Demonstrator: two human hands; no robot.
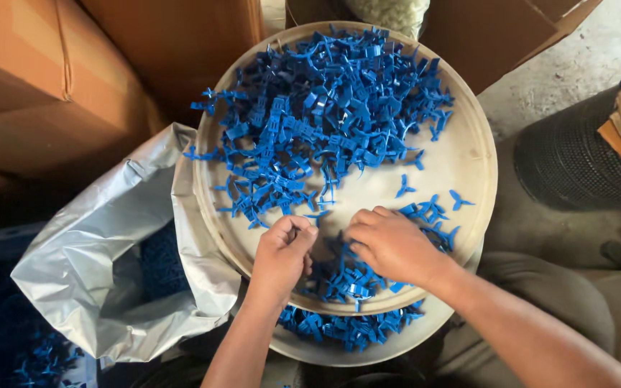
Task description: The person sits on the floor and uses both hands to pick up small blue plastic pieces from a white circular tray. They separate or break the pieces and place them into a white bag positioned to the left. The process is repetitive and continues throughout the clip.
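Over the near edge of a round cream tray (pixel 472 154), both hands work close together among blue plastic parts (pixel 325 122). Left hand (pixel 282 251) is curled almost into a fist, thumb pressed against the bent fingers, knuckles up; whatever small piece it pinches is hidden, so I cannot tell if it holds one. Right hand (pixel 391 244) lies palm down with fingers bent inward, fingertips just beside the left hand's, resting on scattered blue pieces; whether it clasps anything cannot be told. Most parts are heaped on the tray's far half. A silver bag (pixel 102 266) gapes beside the tray, against brown cartons (pixel 44 86).
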